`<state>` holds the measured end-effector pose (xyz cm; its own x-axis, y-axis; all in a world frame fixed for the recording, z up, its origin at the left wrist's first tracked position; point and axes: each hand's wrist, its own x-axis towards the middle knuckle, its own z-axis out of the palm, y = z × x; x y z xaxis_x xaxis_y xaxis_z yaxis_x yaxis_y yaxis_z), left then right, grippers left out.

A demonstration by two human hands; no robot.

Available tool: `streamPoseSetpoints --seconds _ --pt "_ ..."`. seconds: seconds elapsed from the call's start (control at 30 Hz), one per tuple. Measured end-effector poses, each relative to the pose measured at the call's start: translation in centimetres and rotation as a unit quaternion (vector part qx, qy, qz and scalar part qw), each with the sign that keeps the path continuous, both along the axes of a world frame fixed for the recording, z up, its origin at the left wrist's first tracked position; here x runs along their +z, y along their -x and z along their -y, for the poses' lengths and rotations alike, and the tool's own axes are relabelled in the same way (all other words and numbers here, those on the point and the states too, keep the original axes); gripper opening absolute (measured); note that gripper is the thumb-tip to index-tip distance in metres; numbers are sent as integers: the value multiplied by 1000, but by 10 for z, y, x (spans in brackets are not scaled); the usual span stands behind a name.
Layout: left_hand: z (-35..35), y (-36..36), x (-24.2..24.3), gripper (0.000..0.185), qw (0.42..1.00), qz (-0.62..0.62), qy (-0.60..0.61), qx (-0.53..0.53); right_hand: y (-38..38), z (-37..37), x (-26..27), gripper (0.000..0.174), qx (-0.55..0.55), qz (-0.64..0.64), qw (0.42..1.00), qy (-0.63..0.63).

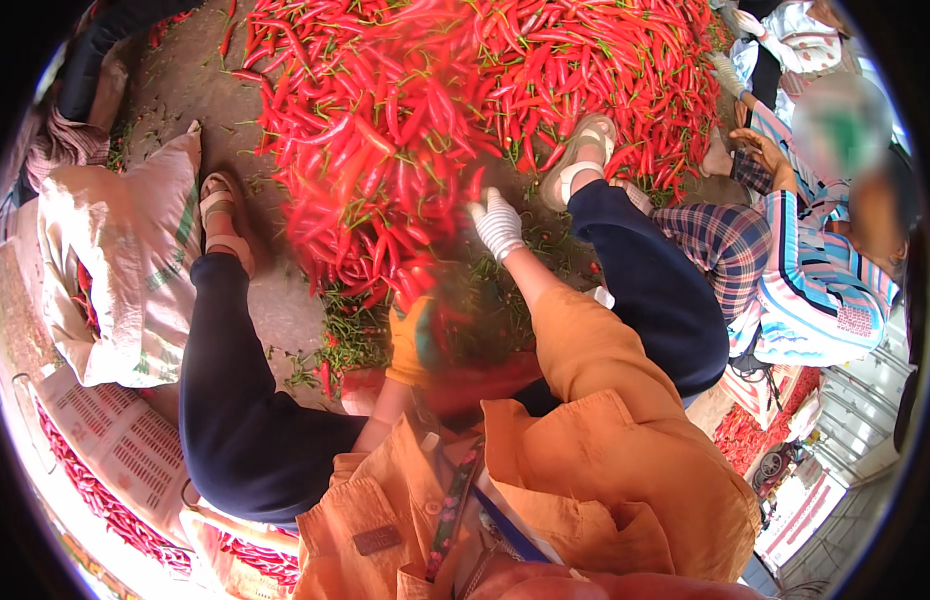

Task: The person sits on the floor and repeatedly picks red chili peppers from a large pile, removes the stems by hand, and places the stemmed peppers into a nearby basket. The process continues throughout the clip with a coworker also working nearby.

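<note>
A heap of red chili peppers with green stems (pixel 375 135) spreads over the ground between my feet and beyond. My left hand (pixel 409 341), in an orange glove with a green patch, is low at the near edge of the heap. Red chili peppers (pixel 414 285) stick out from its grasp. My right hand (pixel 499 225), in a white and grey striped glove, pinches one red chili pepper (pixel 477 181) by its fingertips. Loose green stems (pixel 352 330) litter the ground around both hands. A blurred smear hides part of the area between them.
A white woven sack (pixel 127 255) stands left of my left foot. To the right sits a person in a striped shirt (pixel 802 277), close to my right knee. Sacks and crates of chilies (pixel 105 495) lie behind me on the left. Another person's leg (pixel 97 60) shows at upper left.
</note>
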<state>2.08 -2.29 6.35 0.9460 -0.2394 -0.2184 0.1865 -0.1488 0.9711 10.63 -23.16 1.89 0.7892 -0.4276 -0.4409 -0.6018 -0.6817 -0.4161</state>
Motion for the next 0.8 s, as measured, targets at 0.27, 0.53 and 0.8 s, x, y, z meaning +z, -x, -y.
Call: streamPoseSetpoints --seconds 0.27,0.53,0.8 --pt "-3 1 3 37 902 -186 388 46 90 -44 94 28 321 41 941 -95" --pt "-23 11 19 44 771 -358 526 8 115 -47 150 23 540 137 830 -17" --pt "-17 10 15 32 756 -355 549 -37 88 -38 149 22 674 217 700 -88"
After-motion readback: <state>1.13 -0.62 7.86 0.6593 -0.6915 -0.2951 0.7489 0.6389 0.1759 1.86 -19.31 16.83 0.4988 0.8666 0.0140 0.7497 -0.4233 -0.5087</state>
